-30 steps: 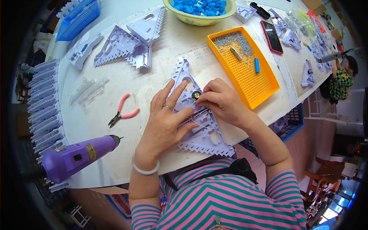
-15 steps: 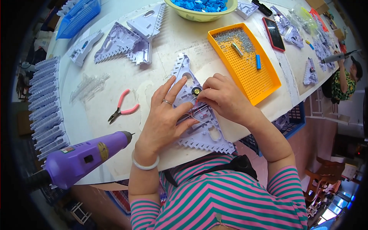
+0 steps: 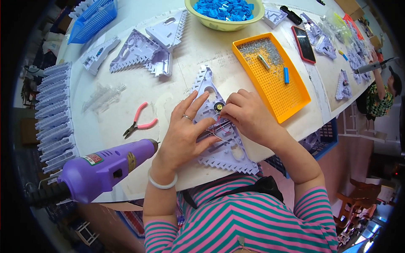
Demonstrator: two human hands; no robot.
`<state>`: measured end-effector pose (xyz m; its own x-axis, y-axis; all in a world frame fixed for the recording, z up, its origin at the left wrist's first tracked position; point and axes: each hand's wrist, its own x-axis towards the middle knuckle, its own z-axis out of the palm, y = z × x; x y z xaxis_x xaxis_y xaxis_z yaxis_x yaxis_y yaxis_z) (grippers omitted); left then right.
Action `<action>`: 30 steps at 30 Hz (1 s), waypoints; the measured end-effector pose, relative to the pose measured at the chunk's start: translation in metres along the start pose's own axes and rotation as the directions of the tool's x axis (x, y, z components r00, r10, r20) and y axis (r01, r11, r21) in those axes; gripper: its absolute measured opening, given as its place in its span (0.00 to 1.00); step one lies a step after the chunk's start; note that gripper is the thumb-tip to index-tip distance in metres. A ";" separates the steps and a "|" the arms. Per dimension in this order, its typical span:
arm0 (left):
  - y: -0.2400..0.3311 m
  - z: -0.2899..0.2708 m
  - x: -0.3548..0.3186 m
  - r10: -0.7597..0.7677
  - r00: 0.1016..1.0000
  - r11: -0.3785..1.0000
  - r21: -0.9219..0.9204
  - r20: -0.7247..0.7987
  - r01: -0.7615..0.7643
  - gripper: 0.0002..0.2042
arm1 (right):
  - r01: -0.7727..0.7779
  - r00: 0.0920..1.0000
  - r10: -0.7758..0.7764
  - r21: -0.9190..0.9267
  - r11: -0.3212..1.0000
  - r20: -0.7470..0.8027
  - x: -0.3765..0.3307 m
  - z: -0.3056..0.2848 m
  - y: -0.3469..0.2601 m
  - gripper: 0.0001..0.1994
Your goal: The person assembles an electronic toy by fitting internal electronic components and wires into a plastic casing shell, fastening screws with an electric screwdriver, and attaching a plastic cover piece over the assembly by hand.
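1. The bare right hand (image 3: 249, 118) is making a narrow pinch, thumb and fingertips together, just beside a round black part with a gold-coloured centre (image 3: 218, 106), at some thin red and white wires (image 3: 209, 130); what is sitting between the tips is too small to tell.
2. The bare left hand (image 3: 179, 135) is spreading over the toothed, triangular lilac plastic housing (image 3: 225, 152); thumb and index are standing apart.
3. The housing is lying open side up at the near edge of the pale worktable (image 3: 105, 126).
4. To the left, pink-handled pliers (image 3: 136, 125) are lying with handles apart; a purple power driver (image 3: 101, 170) is pointing toward the left wrist.
5. To the right, a shallow orange-yellow perforated tray (image 3: 278, 101) is holding small silver-grey pieces (image 3: 261, 46) and a blue cylinder (image 3: 286, 76).
6. Farther out, a round pale-yellow bowl (image 3: 223, 24) is holding small blue pieces (image 3: 223, 8).
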<state>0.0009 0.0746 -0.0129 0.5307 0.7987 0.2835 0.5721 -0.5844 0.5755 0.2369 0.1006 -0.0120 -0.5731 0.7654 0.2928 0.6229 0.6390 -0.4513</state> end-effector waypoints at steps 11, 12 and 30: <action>0.001 0.003 0.002 -0.009 1.000 1.000 0.018 -0.003 0.009 0.21 | 0.026 0.999 -0.024 -0.092 0.995 0.021 -0.001 0.000 -0.001 0.06; 0.000 0.004 0.002 -0.010 1.000 1.000 0.022 -0.004 0.010 0.21 | 0.024 1.000 -0.022 -0.093 0.995 0.020 -0.001 0.000 -0.001 0.06; 0.000 0.005 0.006 0.009 0.999 1.000 0.008 -0.038 -0.008 0.21 | 0.037 0.993 -0.023 -0.120 0.992 0.114 0.003 -0.006 -0.003 0.06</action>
<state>0.0067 0.0785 -0.0148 0.5112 0.7986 0.3177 0.5729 -0.5922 0.5667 0.2363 0.1015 -0.0047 -0.6445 0.7366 0.2050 0.6607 0.6715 -0.3355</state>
